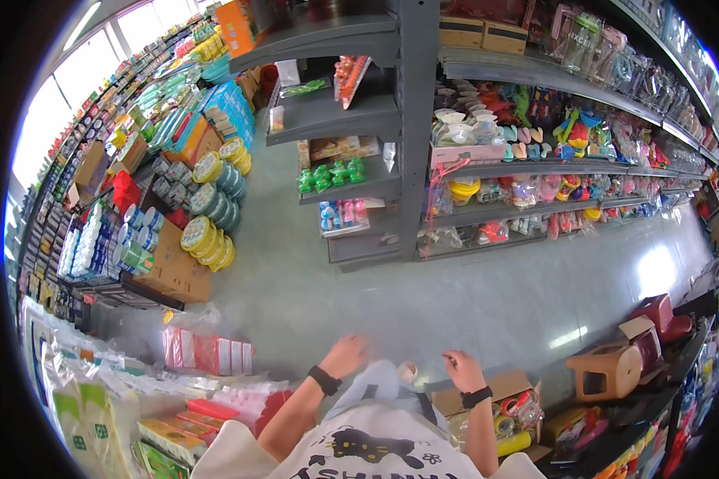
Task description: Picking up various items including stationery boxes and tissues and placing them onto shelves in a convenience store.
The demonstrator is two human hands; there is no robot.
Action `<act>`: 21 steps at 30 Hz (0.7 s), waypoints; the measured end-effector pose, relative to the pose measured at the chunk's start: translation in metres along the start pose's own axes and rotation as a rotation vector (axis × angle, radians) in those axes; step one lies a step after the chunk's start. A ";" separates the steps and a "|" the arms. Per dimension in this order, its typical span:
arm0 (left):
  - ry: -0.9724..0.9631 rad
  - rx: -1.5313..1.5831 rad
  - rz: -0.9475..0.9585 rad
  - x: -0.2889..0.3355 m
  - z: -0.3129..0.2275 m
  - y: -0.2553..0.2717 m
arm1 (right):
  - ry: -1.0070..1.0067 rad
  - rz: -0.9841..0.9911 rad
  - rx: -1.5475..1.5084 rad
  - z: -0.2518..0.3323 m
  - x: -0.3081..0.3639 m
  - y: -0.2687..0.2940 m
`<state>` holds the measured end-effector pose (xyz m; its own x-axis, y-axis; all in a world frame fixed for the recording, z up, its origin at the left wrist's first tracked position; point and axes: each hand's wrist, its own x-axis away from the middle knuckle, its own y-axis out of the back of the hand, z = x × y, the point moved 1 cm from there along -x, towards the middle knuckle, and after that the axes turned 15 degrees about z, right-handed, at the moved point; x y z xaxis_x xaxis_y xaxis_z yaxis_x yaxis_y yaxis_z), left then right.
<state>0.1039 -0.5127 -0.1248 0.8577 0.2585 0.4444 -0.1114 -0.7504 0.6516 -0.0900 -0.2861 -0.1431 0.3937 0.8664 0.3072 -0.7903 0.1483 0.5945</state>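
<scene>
In front of my body, my left hand is held out over the floor, its fingers smeared by motion. I cannot make out anything in it. To the right, my right hand hangs with loosely bent fingers, the thumb a little apart, and no object shows in it. Both wrists wear a black band. Below my right hand stands an open cardboard box with packaged goods, among them a yellow roll. Red and white packages lie left of my left hand. Neither hand visibly touches any goods.
Grey shelving with bagged toys and plastic goods stands ahead. Yellow and teal round tubs are stacked by a carton at the left. A tan plastic stool stands at the right. Shelves with packages run along the lower left.
</scene>
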 end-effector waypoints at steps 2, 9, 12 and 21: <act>-0.022 0.024 -0.010 -0.024 -0.002 0.015 | -0.009 0.021 0.000 -0.008 -0.011 0.008; -0.047 0.039 -0.099 -0.128 -0.013 0.064 | -0.029 0.019 -0.056 -0.021 -0.071 0.064; -0.105 0.074 -0.140 -0.173 -0.034 0.090 | -0.026 -0.029 -0.054 -0.021 -0.106 0.103; -0.324 0.027 -0.233 -0.291 -0.087 0.142 | -0.053 -0.240 -0.105 -0.008 -0.176 0.202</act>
<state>-0.2051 -0.6412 -0.1082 0.9729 0.2214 0.0672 0.1139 -0.7110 0.6939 -0.3226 -0.4046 -0.0833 0.5976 0.7745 0.2073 -0.7148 0.3975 0.5754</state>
